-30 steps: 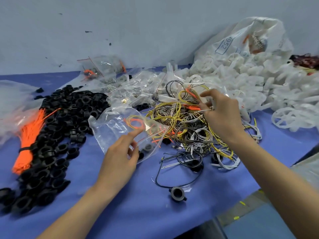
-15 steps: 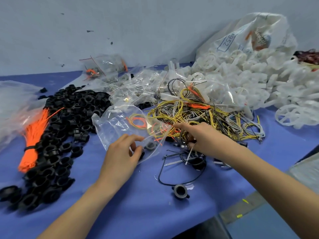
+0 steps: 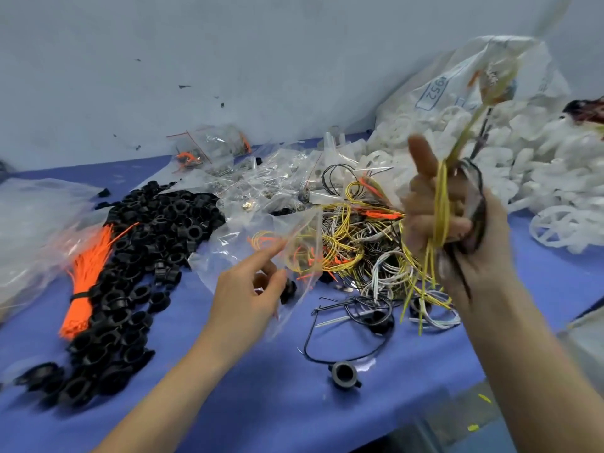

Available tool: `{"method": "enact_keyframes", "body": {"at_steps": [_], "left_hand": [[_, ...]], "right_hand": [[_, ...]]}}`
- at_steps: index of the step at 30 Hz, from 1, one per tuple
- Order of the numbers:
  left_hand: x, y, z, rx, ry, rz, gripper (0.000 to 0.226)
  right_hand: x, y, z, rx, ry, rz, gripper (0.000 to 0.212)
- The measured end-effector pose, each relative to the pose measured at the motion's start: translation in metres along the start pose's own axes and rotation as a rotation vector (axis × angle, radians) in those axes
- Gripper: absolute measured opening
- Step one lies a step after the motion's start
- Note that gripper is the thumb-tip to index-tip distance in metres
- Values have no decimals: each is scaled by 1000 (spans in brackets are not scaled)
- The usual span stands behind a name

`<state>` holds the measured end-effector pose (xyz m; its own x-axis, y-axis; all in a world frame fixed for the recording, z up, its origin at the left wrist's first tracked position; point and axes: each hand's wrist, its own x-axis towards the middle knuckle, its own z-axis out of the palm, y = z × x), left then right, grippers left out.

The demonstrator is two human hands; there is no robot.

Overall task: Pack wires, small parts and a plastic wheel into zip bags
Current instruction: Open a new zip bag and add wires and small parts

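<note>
Small-parts packing bench in a workshop or light assembly site. My table carries a blue cover and stands against a scuffed, bare grey wall. Bulk stock lies loose: heap of black plastic rings at left, tied orange bundle, tangled wire coils centre, white plastic wheels spilling from a sack far right, filled zip bags at the back.

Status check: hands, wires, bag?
Right hand raised, gripping yellow and black wires. Left hand pinching zip bag. Wire pile beside bag.
</note>
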<state>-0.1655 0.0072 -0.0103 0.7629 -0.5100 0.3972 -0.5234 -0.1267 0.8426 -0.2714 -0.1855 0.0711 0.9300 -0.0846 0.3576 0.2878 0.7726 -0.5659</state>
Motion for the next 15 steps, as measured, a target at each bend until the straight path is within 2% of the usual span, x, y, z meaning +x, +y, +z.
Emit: {"method": "enact_keyframes", "body": {"at_steps": [1, 4, 6, 8, 11, 15], "left_hand": [[-1, 9, 6, -1, -23, 27, 45], [-3, 32, 20, -22, -72, 114, 33], [-4, 39, 21, -31, -70, 165, 31], [-5, 40, 17, -61, -28, 178, 41], [-11, 44, 15, -106, -24, 261, 47], [-16, 52, 25, -139, -92, 336, 51]], "right_hand": [[-2, 9, 9, 137, -70, 98, 40], [-3, 47, 19, 87, -111, 218, 18], [-5, 69, 19, 13, -17, 223, 21], [-8, 79, 17, 39, 172, 184, 26], [-11, 96, 6, -31, 412, 129, 10], [-5, 109, 9, -92, 480, 209, 13]]}}
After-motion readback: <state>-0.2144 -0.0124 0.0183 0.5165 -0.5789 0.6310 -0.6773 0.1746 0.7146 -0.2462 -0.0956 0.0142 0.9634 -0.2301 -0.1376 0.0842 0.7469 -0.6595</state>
